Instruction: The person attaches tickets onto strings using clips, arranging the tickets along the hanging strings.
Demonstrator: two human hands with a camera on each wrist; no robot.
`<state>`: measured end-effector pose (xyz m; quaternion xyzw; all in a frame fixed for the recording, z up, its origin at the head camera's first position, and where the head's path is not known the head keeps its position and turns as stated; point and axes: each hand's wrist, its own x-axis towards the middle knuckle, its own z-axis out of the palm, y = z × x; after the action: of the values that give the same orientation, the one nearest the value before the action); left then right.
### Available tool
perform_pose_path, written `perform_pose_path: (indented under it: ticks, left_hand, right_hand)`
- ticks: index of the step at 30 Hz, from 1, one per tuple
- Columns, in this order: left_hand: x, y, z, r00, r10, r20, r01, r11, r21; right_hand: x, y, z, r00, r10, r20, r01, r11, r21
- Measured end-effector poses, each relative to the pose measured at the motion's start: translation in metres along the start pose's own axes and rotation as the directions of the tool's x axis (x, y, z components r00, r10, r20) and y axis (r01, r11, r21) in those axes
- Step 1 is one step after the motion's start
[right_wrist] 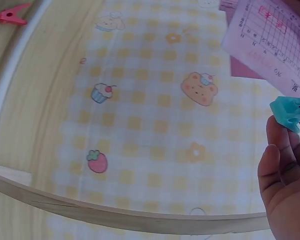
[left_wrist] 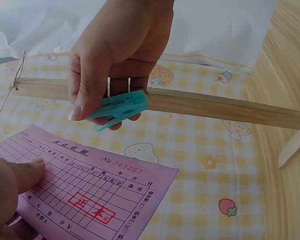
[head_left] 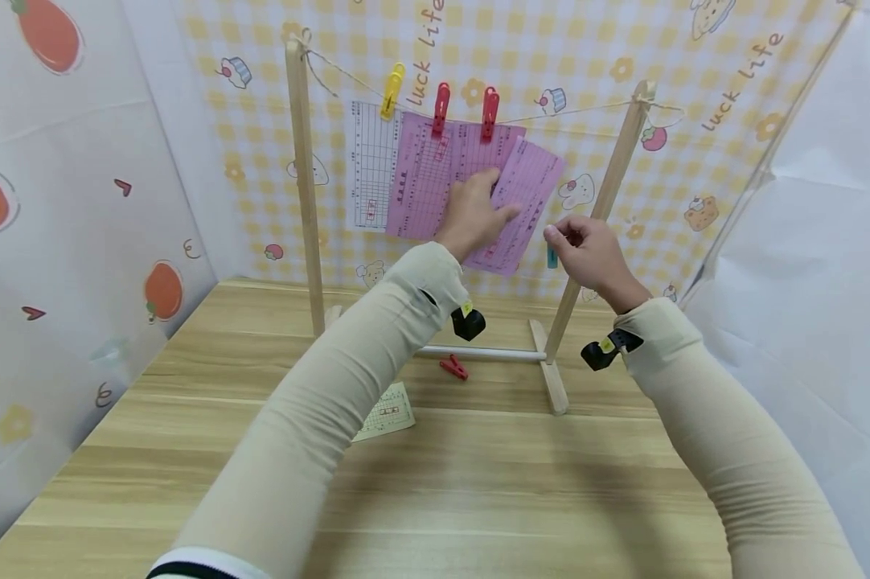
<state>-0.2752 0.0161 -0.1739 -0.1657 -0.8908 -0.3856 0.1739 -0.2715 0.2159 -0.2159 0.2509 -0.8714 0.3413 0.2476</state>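
My left hand holds a loose pink receipt slip, thumb on its printed face in the left wrist view. Between thumb and fingers, my right hand pinches a teal clothespin, to the right of that slip and apart from it. A string carries a white form and two pink slips, the left pink slip and the right pink slip. A yellow clothespin and two red ones, a left red clothespin and a right red clothespin, grip the papers there.
Wooden posts, a left post and a right post, support the string, with a white rod low between them. On the table lie a red clothespin and a pale slip, partly hidden by my left sleeve.
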Motion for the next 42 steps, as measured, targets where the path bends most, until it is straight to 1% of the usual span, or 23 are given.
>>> perform_pose_path:
  ticks: [3,6,7,8,10,13,14,16,21,27,32,34,38,41,42]
  left_hand:
    - [0.002,0.002,0.001,1.0,-0.005,-0.012,0.004,1.0,-0.029]
    - [0.003,0.006,0.002,1.0,-0.026,-0.009,0.025,0.998,-0.057]
    - [0.004,0.007,0.002,0.999,-0.033,-0.006,0.033,0.997,-0.067]
    - [0.004,0.008,0.003,0.999,-0.042,-0.002,0.042,0.996,-0.077]
    - [0.005,0.01,0.003,0.998,-0.06,0.001,0.06,0.994,-0.092]
    - [0.006,0.01,0.003,0.997,-0.082,0.0,0.081,0.985,-0.149]
    - [0.006,0.011,0.003,0.996,-0.089,0.0,0.088,0.982,-0.166]
    - [0.006,0.011,0.003,0.996,-0.092,-0.002,0.09,0.975,-0.202]
    - [0.006,0.011,0.003,0.996,-0.085,-0.003,0.082,0.968,-0.238]
    - [0.006,0.013,0.004,0.996,-0.092,-0.003,0.087,0.959,-0.27]
    - [0.005,0.013,0.004,0.994,-0.11,0.007,0.108,0.96,-0.258]
    - [0.005,0.014,0.003,0.993,-0.115,0.017,0.116,0.961,-0.252]
    - [0.006,0.015,0.002,0.987,-0.149,0.054,0.158,0.952,-0.263]
    - [0.006,0.015,0.001,0.983,-0.172,0.07,0.185,0.946,-0.265]
    - [0.007,0.015,0.0,0.981,-0.178,0.073,0.191,0.945,-0.265]
  right_hand:
    - [0.004,-0.004,-0.005,0.999,0.03,-0.013,-0.029,0.999,0.028]
    - [0.009,-0.008,-0.01,0.997,0.058,-0.043,-0.054,0.993,0.101]
    - [0.009,-0.015,-0.013,0.996,0.062,-0.057,-0.054,0.99,0.13]
    - [0.01,-0.022,-0.015,0.996,0.062,-0.071,-0.05,0.986,0.159]
    - [0.013,-0.027,-0.018,0.994,0.061,-0.09,-0.042,0.979,0.201]
    - [0.019,-0.033,-0.021,0.992,0.052,-0.115,-0.025,0.974,0.226]
    - [0.023,-0.03,-0.022,0.991,0.051,-0.122,-0.022,0.973,0.229]
    - [0.028,-0.026,-0.023,0.99,0.039,-0.137,-0.006,0.972,0.234]
    - [0.036,-0.034,-0.03,0.984,0.011,-0.18,0.038,0.963,0.268]
    - [0.049,-0.047,-0.037,0.978,0.034,-0.207,0.04,0.938,0.345]
    - [0.062,-0.058,-0.041,0.972,0.055,-0.229,0.049,0.904,0.425]
    - [0.067,-0.062,-0.043,0.969,0.06,-0.24,0.062,0.88,0.472]
    - [0.076,-0.071,-0.047,0.957,0.082,-0.28,0.098,0.813,0.574]
    - [0.083,-0.076,-0.05,0.947,0.096,-0.307,0.117,0.787,0.605]
    - [0.084,-0.078,-0.05,0.944,0.094,-0.317,0.125,0.787,0.604]
